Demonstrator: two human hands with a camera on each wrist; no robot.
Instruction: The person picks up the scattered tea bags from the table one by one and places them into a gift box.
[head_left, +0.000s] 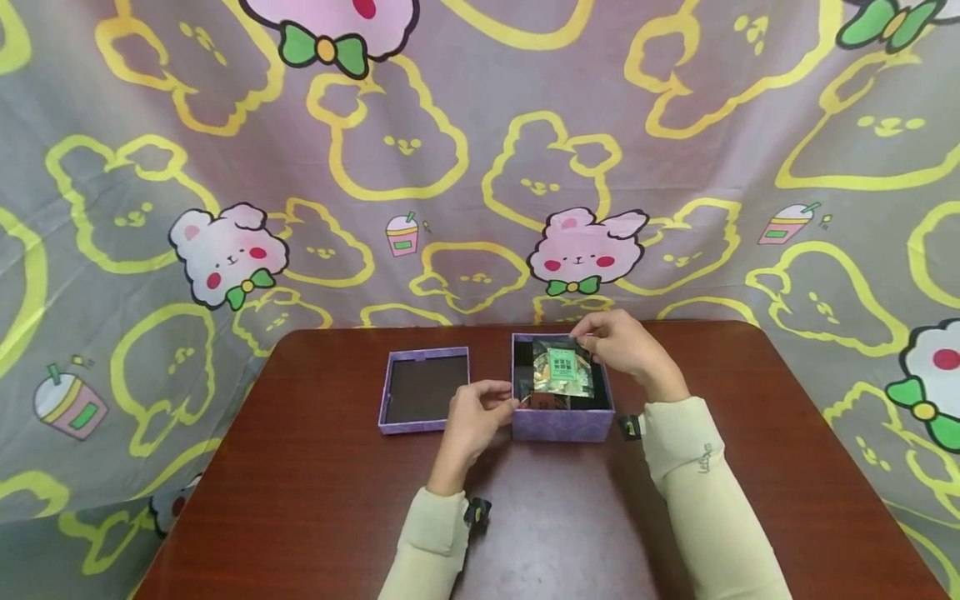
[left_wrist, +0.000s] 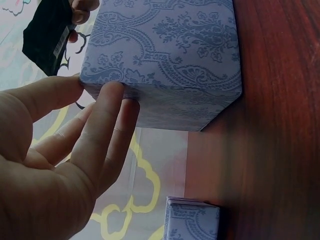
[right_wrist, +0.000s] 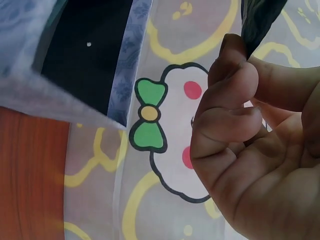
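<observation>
A purple patterned box (head_left: 562, 425) stands uncovered on the table, its inside black. My left hand (head_left: 476, 418) holds it at the near left corner; in the left wrist view, the thumb and fingertips meet the box's edge (left_wrist: 160, 45). Above the opening hangs a flat packet (head_left: 562, 371) with a green label and a food picture. My right hand (head_left: 618, 343) pinches its upper right corner between thumb and fingers. Only a dark edge of the packet (right_wrist: 260, 22) shows in the right wrist view. Another packet (head_left: 550, 401) lies inside the box, partly hidden.
Left of the box lies its purple-rimmed lid (head_left: 427, 392), dark inside facing up. The reddish-brown table (head_left: 315, 500) ends at a cartoon-printed curtain (head_left: 465, 208) behind it. Black wrist devices (head_left: 477, 511) sit by both sleeves.
</observation>
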